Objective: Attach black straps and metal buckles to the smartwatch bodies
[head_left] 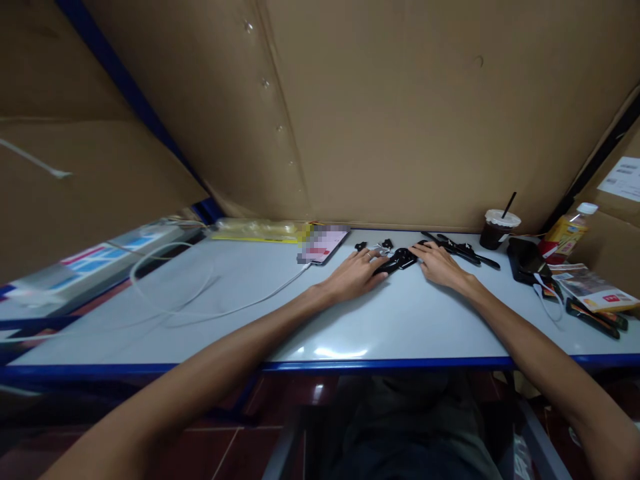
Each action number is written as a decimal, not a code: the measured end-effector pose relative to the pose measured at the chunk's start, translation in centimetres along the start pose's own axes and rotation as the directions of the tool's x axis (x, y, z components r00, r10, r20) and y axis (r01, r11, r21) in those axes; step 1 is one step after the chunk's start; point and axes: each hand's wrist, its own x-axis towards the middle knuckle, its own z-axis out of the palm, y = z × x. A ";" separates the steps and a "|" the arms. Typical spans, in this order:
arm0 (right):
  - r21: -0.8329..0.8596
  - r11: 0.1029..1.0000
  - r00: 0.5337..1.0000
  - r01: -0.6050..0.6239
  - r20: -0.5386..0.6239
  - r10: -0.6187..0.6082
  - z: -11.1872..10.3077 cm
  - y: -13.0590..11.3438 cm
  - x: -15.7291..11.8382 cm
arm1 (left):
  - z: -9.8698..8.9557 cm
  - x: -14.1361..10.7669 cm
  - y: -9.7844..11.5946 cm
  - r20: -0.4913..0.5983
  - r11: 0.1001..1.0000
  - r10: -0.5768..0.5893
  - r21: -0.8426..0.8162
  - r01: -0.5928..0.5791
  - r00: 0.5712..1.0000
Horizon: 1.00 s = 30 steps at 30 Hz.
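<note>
Both hands lie flat, fingers loosely spread: left hand (pixel 356 273) and right hand (pixel 437 263) touching the unassembled black plastic part (pixel 399 260) between them, neither gripping.

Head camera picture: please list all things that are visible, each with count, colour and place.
table: one, pale grey with blue edge, across the middle
cardboard panels: several, brown, behind and at both sides of the table
phone: one, screen blurred pink, at the back centre
cable: one, white, looped on the left, running to the phone
yellow packet: one, at the back left
black part: one, between both hands
small black pieces: two or so, behind the left hand
black tools: about two, behind the right hand
iced drink cup: one, dark, with straw, back right
bottle: one, yellow, far right
left hand: flat, touching the black part
right hand: flat, touching the black part
</note>
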 end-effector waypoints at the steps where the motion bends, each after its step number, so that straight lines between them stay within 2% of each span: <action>1: 0.002 1.000 1.000 0.006 0.008 -0.006 -0.1 0.0 0.1 | 0.0 0.1 -0.3 -0.029 0.999 -0.020 -0.031 0.019 0.999; 6: -0.001 0.999 0.999 0.037 0.001 -0.037 -0.8 -0.3 0.1 | 0.3 0.7 -3.3 -0.093 0.991 -0.124 -0.068 0.118 0.988; 9: 0.018 0.999 0.999 0.036 -0.007 -0.036 -1.1 -0.7 0.0 | 1.1 0.9 -5.3 -0.047 0.982 -0.179 -0.070 0.175 0.983; 14: 0.075 0.994 0.996 0.077 -0.039 -0.074 -0.7 -1.3 0.2 | 2.7 1.2 -7.6 0.021 0.977 -0.183 -0.105 0.184 0.983; 19: 0.118 0.986 0.993 0.114 -0.020 -0.112 -0.5 -1.6 0.7 | 3.6 1.4 -8.4 0.100 0.986 -0.116 -0.110 0.127 0.988; 22: 0.124 0.987 0.995 0.099 0.013 -0.101 -1.0 -1.6 0.8 | 3.9 1.5 -8.4 0.120 0.985 -0.116 -0.117 0.130 0.986; 27: 0.129 0.987 0.985 0.092 0.135 -0.109 -3.2 -1.7 0.3 | 3.9 1.5 -8.2 0.128 0.980 -0.126 -0.141 0.144 0.984; 30: 0.106 0.994 0.974 0.028 0.223 -0.052 -4.7 -1.5 -0.2 | 3.8 1.8 -8.0 0.125 0.981 -0.121 -0.136 0.138 0.985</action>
